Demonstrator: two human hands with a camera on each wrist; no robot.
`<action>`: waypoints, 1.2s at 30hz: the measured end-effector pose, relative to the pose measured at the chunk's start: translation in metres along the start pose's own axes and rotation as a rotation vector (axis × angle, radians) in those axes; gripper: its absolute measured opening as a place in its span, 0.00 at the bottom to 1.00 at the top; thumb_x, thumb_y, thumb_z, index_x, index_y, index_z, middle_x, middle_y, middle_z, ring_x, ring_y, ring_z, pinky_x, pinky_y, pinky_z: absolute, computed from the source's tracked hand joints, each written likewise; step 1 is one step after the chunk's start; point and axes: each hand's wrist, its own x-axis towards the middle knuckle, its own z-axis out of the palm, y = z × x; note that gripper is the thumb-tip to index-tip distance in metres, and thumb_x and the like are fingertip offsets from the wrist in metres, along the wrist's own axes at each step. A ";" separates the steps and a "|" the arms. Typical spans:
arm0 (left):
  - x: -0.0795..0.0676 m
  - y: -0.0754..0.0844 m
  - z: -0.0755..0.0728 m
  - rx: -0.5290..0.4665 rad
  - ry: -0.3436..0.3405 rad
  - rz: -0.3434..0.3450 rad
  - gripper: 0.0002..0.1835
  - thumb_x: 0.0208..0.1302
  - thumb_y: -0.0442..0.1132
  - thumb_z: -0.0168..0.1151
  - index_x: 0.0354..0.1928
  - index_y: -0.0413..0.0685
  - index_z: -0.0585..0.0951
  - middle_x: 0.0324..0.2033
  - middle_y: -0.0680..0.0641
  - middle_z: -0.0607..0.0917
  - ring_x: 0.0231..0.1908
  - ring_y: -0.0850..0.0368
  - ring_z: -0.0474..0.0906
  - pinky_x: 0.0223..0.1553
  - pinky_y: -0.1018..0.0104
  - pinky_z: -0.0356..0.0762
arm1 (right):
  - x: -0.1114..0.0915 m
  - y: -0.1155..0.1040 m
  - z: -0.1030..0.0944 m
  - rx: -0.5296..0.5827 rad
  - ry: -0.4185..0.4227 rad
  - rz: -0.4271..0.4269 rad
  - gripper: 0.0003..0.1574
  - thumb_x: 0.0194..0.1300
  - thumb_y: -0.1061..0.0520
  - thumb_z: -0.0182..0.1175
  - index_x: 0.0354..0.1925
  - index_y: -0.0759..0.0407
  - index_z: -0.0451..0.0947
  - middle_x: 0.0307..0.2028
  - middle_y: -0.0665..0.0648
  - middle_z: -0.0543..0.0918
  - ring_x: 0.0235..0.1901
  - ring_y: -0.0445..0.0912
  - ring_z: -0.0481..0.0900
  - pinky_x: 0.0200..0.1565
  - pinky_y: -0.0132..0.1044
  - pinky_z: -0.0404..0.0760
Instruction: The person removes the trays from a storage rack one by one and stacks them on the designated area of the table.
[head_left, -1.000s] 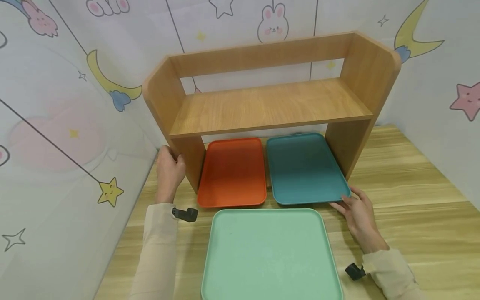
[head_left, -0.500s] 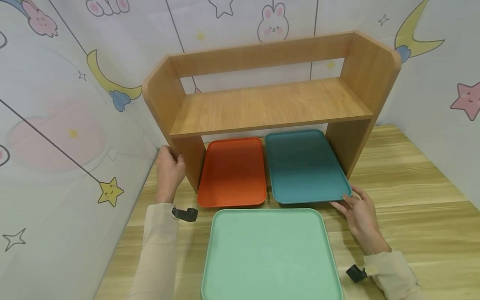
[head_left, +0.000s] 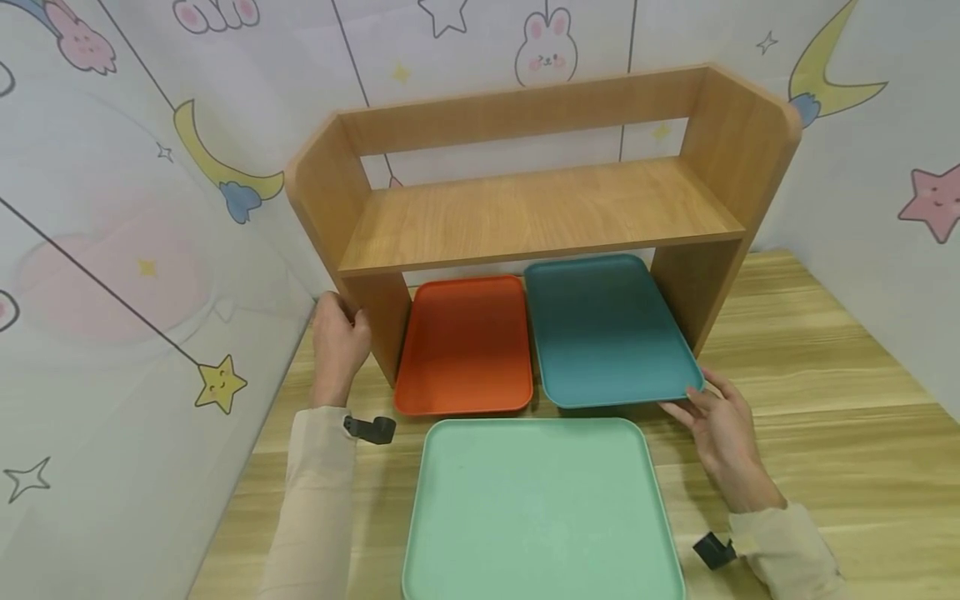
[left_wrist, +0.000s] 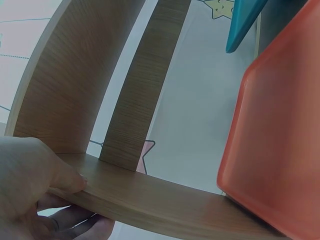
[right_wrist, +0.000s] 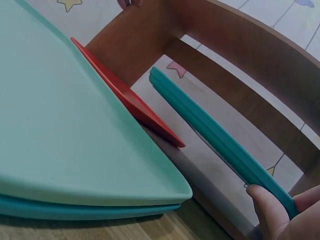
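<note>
My left hand (head_left: 340,342) grips the front edge of the wooden shelf's left side panel (head_left: 375,321). In the left wrist view, its thumb lies on one face and the fingers curl behind. My right hand (head_left: 726,433) pinches the front right corner of a teal tray (head_left: 611,333), under the shelf board in the right half. In the right wrist view the teal tray (right_wrist: 215,135) appears edge-on, held apart from the orange-red tray. That orange-red tray (head_left: 468,346) lies to its left, beside the left panel. A light green tray (head_left: 543,508) lies in front.
The wooden shelf (head_left: 540,212) stands against a patterned white wall covering (head_left: 465,50). Its right side panel (head_left: 693,283) is close beside the teal tray. In the right wrist view, another teal tray (right_wrist: 90,212) sits beneath the light green one on the wood-grain table (head_left: 840,400).
The teal tray's far edge has moved up in the picture and slightly left, while its front edge has hardly moved. My right hand shifted slightly; my left hand stayed on the panel.
</note>
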 end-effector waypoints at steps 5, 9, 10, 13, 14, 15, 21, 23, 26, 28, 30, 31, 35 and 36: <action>0.000 0.000 0.000 -0.003 0.000 0.000 0.09 0.67 0.34 0.48 0.42 0.32 0.67 0.36 0.37 0.71 0.37 0.44 0.68 0.38 0.57 0.64 | -0.001 -0.003 0.001 0.048 -0.021 -0.008 0.23 0.67 0.71 0.49 0.57 0.62 0.57 0.43 0.54 0.79 0.41 0.46 0.82 0.43 0.41 0.83; 0.000 0.000 0.000 -0.003 0.003 0.001 0.09 0.67 0.34 0.48 0.42 0.32 0.67 0.36 0.37 0.70 0.37 0.43 0.68 0.38 0.56 0.64 | -0.001 -0.006 0.002 0.069 -0.031 -0.013 0.25 0.67 0.71 0.50 0.58 0.62 0.56 0.44 0.55 0.77 0.41 0.46 0.81 0.44 0.41 0.82; 0.000 0.000 0.000 -0.004 0.005 0.003 0.09 0.67 0.34 0.48 0.42 0.32 0.67 0.36 0.37 0.70 0.37 0.43 0.68 0.38 0.56 0.64 | -0.001 -0.006 0.002 0.070 -0.032 -0.014 0.25 0.67 0.71 0.51 0.59 0.62 0.56 0.44 0.56 0.76 0.41 0.46 0.81 0.44 0.41 0.82; 0.001 -0.001 0.001 -0.005 0.010 0.008 0.09 0.67 0.34 0.47 0.42 0.33 0.67 0.36 0.37 0.70 0.37 0.44 0.68 0.38 0.56 0.64 | -0.001 -0.007 0.002 0.067 -0.039 -0.022 0.26 0.67 0.71 0.50 0.60 0.62 0.55 0.45 0.56 0.76 0.41 0.47 0.81 0.44 0.41 0.82; 0.001 -0.001 0.001 -0.005 0.011 0.009 0.09 0.67 0.34 0.47 0.42 0.32 0.67 0.36 0.37 0.70 0.37 0.44 0.68 0.38 0.56 0.64 | -0.001 -0.008 0.002 0.068 -0.041 -0.023 0.26 0.67 0.71 0.50 0.60 0.63 0.55 0.44 0.56 0.76 0.42 0.47 0.81 0.44 0.42 0.82; 0.001 -0.001 0.001 -0.005 0.011 0.008 0.09 0.67 0.34 0.47 0.42 0.32 0.67 0.36 0.37 0.70 0.37 0.44 0.68 0.38 0.56 0.64 | -0.001 -0.008 0.002 0.068 -0.043 -0.023 0.26 0.67 0.71 0.50 0.60 0.63 0.55 0.44 0.56 0.76 0.42 0.47 0.81 0.44 0.42 0.82; 0.000 -0.001 0.001 -0.005 0.006 0.006 0.09 0.67 0.34 0.47 0.43 0.32 0.67 0.36 0.37 0.71 0.37 0.44 0.68 0.38 0.57 0.64 | -0.002 -0.007 0.002 0.080 -0.050 -0.029 0.25 0.67 0.71 0.50 0.59 0.63 0.58 0.44 0.57 0.78 0.41 0.47 0.82 0.44 0.42 0.82; 0.000 -0.001 0.001 -0.004 0.003 0.006 0.09 0.68 0.34 0.47 0.43 0.32 0.67 0.37 0.37 0.71 0.37 0.44 0.68 0.37 0.57 0.64 | -0.002 -0.007 0.002 0.072 -0.054 -0.034 0.25 0.67 0.71 0.50 0.60 0.63 0.58 0.44 0.56 0.77 0.42 0.47 0.82 0.44 0.42 0.82; 0.000 -0.001 0.002 -0.004 0.003 0.007 0.09 0.68 0.34 0.47 0.43 0.32 0.67 0.37 0.37 0.71 0.37 0.44 0.69 0.37 0.58 0.64 | -0.003 -0.008 0.002 0.072 -0.060 -0.037 0.27 0.67 0.71 0.51 0.61 0.63 0.56 0.44 0.56 0.77 0.42 0.47 0.82 0.43 0.41 0.82; -0.001 -0.001 0.002 -0.004 0.003 0.010 0.09 0.68 0.34 0.47 0.43 0.32 0.67 0.37 0.37 0.71 0.37 0.44 0.69 0.36 0.58 0.64 | -0.004 -0.009 0.002 0.071 -0.067 -0.041 0.29 0.67 0.70 0.51 0.63 0.63 0.55 0.45 0.56 0.77 0.42 0.47 0.82 0.43 0.41 0.83; -0.001 -0.001 0.002 -0.006 0.008 0.011 0.09 0.67 0.34 0.48 0.43 0.33 0.67 0.37 0.37 0.71 0.36 0.44 0.69 0.36 0.59 0.64 | -0.004 -0.010 0.002 0.090 -0.075 -0.042 0.30 0.67 0.71 0.51 0.64 0.63 0.55 0.46 0.56 0.78 0.43 0.47 0.82 0.43 0.41 0.83; 0.000 -0.001 0.002 -0.007 0.009 0.011 0.09 0.67 0.34 0.48 0.43 0.33 0.67 0.37 0.37 0.71 0.36 0.44 0.69 0.36 0.59 0.64 | -0.005 -0.010 0.002 0.098 -0.082 -0.043 0.31 0.67 0.71 0.51 0.65 0.63 0.54 0.46 0.55 0.79 0.43 0.47 0.83 0.43 0.41 0.83; 0.000 -0.002 0.003 -0.008 0.010 0.003 0.10 0.68 0.35 0.48 0.44 0.33 0.68 0.38 0.37 0.72 0.38 0.44 0.70 0.38 0.58 0.66 | -0.005 -0.012 0.001 0.119 -0.106 -0.050 0.29 0.67 0.72 0.50 0.64 0.64 0.58 0.46 0.56 0.81 0.43 0.49 0.84 0.42 0.42 0.83; 0.000 -0.002 0.002 -0.010 0.008 -0.001 0.10 0.68 0.35 0.48 0.44 0.33 0.68 0.39 0.37 0.72 0.38 0.44 0.70 0.38 0.58 0.66 | -0.005 -0.012 0.001 0.123 -0.109 -0.051 0.28 0.67 0.72 0.50 0.63 0.63 0.60 0.46 0.56 0.82 0.42 0.49 0.84 0.42 0.42 0.83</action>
